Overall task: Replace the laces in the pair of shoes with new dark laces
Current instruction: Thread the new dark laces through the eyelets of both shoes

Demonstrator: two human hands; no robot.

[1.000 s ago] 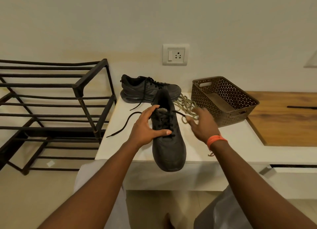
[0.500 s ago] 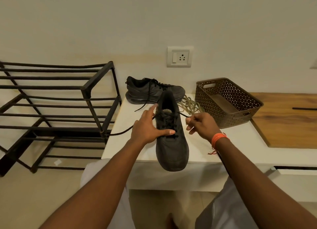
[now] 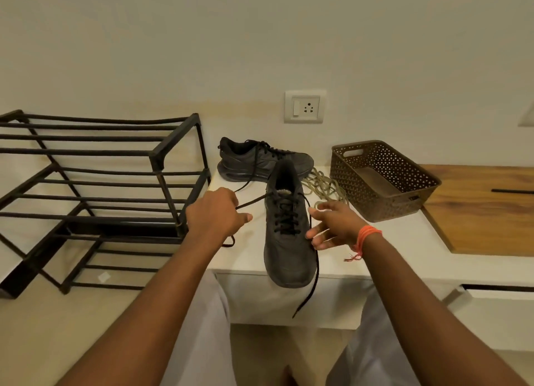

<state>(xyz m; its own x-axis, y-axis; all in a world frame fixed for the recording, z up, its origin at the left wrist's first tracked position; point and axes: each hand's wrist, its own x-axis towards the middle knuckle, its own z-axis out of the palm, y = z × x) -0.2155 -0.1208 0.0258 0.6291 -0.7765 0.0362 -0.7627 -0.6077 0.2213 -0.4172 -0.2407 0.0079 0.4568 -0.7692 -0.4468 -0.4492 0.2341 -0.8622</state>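
Right now the near shoe [image 3: 289, 229] lies lengthwise on the white tabletop [image 3: 248, 258], toe toward the person and poking a little past the front edge, with a dark lace [image 3: 284, 215] already criss-crossed through its eyelets. The left hand [image 3: 215, 216] has its fingers curled round the left end of that lace, which runs taut from the top eyelet to the fist. The right hand [image 3: 332, 226] hovers just beside the shoe with fingers spread; the right lace end passes close by them and dangles over the tabletop's edge, and I cannot tell whether a finger actually pinches it.

Several things could go wrong, as I judge it. A one-sided pull from the left could drag lace through the eyelets and leave the two ends uneven. With nothing pressing the shoe down, a hard tug might slide or twist it, and the overhanging toe makes a tip off the edge possible. The hanging right end could snag or slip away from loose fingers.

Behind sit the second shoe [image 3: 263, 161], on its sole and dark-laced with ends loose, and a heap of pale old laces [image 3: 325, 184] next to a brown basket [image 3: 381, 177].

No brand, label or writing is readable anywhere.
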